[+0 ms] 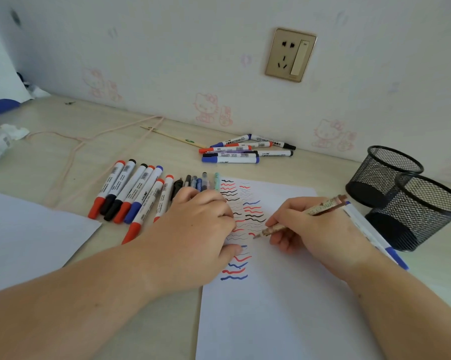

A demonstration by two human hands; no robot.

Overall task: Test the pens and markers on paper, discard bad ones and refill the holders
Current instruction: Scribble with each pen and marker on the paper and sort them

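Note:
My right hand grips a brown patterned pen, its tip touching the white test paper among red, blue and black squiggles. My left hand lies flat on the paper's left edge, holding nothing. A row of red, black and blue capped markers lies left of the paper, with several thin pens beside them above my left hand. A second heap of markers rests by the wall. Two black mesh holders stand at the right.
A blue-capped marker lies under my right wrist beside the holders. Another white sheet sits at the left. A pink cord, a wooden stick and crumpled tissue lie farther back. A wall socket is above.

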